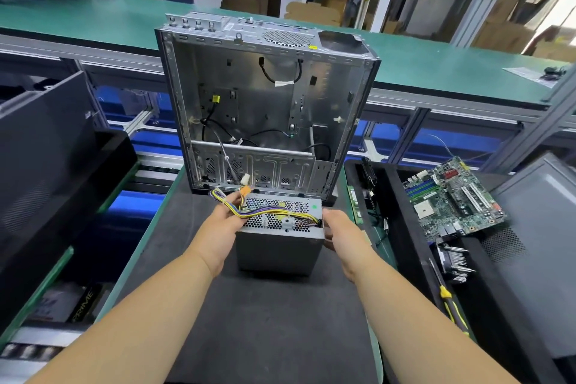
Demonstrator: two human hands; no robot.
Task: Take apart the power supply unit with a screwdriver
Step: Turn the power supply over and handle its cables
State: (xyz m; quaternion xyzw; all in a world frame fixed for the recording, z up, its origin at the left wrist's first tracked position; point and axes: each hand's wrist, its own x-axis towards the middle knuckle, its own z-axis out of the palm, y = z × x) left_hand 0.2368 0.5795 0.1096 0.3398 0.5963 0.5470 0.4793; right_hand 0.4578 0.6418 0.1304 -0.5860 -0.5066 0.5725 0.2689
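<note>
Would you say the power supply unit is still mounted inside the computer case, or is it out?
Out. The power supply unit stands on the black mat in front of the opened case.
</note>
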